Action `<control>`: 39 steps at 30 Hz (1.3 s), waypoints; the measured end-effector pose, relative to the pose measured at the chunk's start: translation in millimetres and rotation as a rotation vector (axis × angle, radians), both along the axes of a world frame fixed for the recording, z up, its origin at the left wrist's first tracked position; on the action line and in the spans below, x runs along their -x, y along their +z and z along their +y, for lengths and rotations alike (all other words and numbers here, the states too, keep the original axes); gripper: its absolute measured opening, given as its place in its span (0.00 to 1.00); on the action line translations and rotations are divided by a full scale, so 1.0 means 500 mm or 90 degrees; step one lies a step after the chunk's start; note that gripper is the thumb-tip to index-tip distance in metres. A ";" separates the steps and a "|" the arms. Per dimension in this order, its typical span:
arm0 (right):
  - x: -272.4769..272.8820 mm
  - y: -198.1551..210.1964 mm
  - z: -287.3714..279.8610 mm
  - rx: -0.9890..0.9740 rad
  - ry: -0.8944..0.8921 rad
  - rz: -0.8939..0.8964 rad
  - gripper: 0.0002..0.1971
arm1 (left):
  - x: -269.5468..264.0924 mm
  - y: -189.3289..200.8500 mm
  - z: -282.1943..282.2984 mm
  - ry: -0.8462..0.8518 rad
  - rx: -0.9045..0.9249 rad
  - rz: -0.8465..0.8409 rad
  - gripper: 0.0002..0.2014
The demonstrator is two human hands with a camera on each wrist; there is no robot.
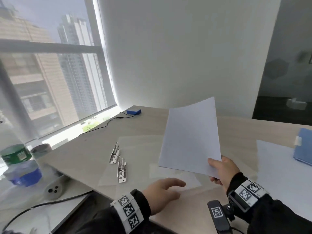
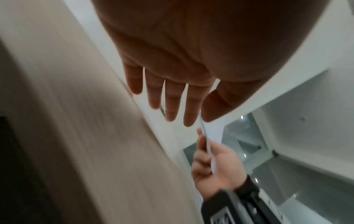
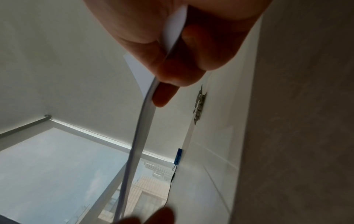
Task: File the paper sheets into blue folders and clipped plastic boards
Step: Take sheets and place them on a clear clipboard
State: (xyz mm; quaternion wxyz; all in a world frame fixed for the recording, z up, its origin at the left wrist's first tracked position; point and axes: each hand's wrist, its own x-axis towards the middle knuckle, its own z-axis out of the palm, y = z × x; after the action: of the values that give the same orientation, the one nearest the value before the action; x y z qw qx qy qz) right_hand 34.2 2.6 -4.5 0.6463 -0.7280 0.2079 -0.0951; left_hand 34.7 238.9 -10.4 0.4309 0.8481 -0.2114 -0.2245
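Observation:
My right hand (image 1: 217, 169) pinches the lower right corner of a thin stack of white paper sheets (image 1: 190, 137) and holds it tilted up above the table. In the right wrist view the sheets' (image 3: 138, 136) edge bows between thumb and fingers (image 3: 172, 53). My left hand (image 1: 162, 191) lies open, fingers straight (image 2: 172, 98), low over a clear plastic board (image 1: 140, 144) near the front edge; contact is unclear. Two metal clips (image 1: 114, 153) (image 1: 121, 169) sit on the clear boards to the left. A blue folder (image 1: 303, 146) lies at the far right.
White sheets (image 1: 278, 166) lie flat under the blue folder on the right. A small blue device (image 1: 133, 111) with a black cable sits at the table's back by the window. Bottles (image 1: 15, 154) stand on the sill at left.

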 end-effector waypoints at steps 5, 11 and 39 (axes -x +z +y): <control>-0.020 -0.015 0.028 0.036 0.032 0.066 0.03 | -0.057 0.008 0.140 0.294 0.097 -0.108 0.14; -0.040 -0.010 0.114 0.082 0.173 0.137 0.02 | -0.139 -0.013 0.243 0.414 0.024 -0.067 0.23; -0.075 -0.002 0.167 0.164 0.337 0.138 0.08 | -0.239 -0.168 0.308 0.384 0.077 0.035 0.34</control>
State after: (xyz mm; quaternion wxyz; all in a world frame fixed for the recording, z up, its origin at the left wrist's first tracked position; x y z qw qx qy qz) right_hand 71.5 85.9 -5.5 0.5253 -0.8386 0.0648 0.1290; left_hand 154.2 392.8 -94.6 0.5333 0.8391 0.0484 -0.0960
